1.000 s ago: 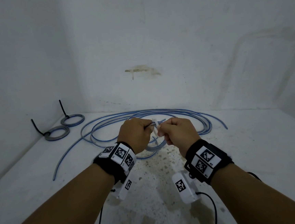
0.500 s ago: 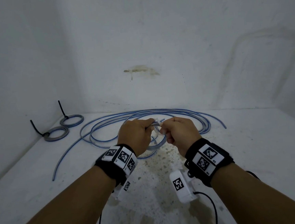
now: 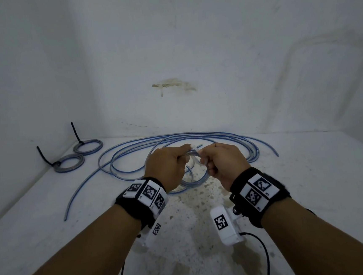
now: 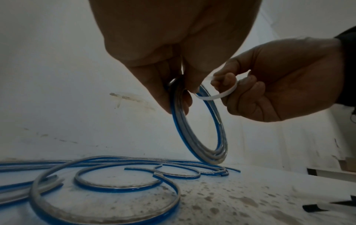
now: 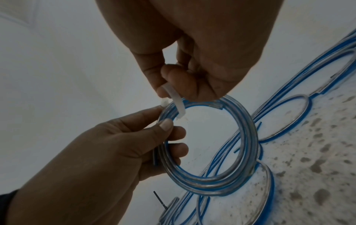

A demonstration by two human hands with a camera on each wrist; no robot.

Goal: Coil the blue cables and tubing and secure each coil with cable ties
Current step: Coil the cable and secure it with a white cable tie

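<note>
A small coil of clear, blue-striped tubing (image 3: 198, 179) hangs just above the table between my hands. My left hand (image 3: 169, 162) grips the coil's top left, thumb and fingers curled round its turns (image 5: 169, 152). My right hand (image 3: 220, 160) pinches a white cable tie (image 5: 176, 99), which bends over the top of the coil (image 5: 246, 144) beside my left thumb. In the left wrist view the white cable tie (image 4: 221, 95) curves from my right hand's fingers (image 4: 231, 79) toward the coil (image 4: 202, 137). Whether the tie is closed is hidden.
Long loose loops of blue tubing (image 3: 176, 140) lie on the white table (image 3: 312, 191) behind and under my hands. Two finished coils (image 3: 69, 165) (image 3: 87, 146) with black ties lie at the far left by the wall. White walls close in the left side and the back.
Both hands have edged slightly up and away from me with the coil. The holds on the coil and the white tie look the same.
</note>
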